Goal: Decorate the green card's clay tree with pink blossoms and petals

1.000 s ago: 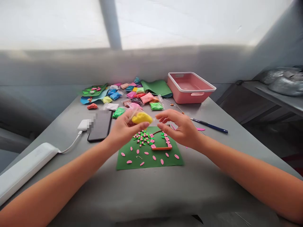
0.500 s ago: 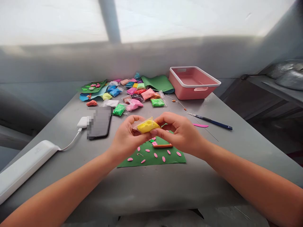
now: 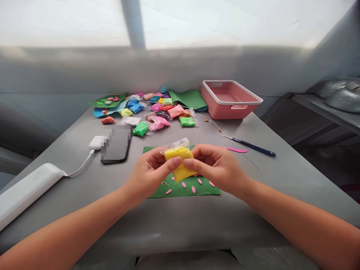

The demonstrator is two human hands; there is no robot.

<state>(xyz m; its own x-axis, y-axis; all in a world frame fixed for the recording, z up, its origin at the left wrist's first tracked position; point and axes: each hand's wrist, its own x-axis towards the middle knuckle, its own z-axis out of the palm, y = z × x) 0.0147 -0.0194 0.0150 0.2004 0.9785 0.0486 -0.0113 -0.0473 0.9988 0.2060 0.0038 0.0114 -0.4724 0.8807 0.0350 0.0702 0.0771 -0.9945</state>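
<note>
My left hand (image 3: 149, 174) and my right hand (image 3: 218, 167) both pinch a small clear packet of yellow clay (image 3: 180, 163), held upright between them above a green sheet (image 3: 182, 189). Thumbs and fingers of both hands close on the packet from either side. The green sheet lies flat on the grey table (image 3: 180, 221) and carries several small pink clay petals (image 3: 192, 189); most of its middle is hidden behind my hands.
A pile of coloured clay packets (image 3: 157, 112) and green and blue sheets lie at the back. A pink tray (image 3: 230, 99) stands back right. A phone (image 3: 116, 144) with charger cable lies left, a white box (image 3: 25, 191) at the far left, a blue-black tool (image 3: 250, 145) at right.
My right hand came in and took hold of the yellow packet with the left. The packet turned from lying flat to hanging upright, and both hands dropped a little nearer to me.
</note>
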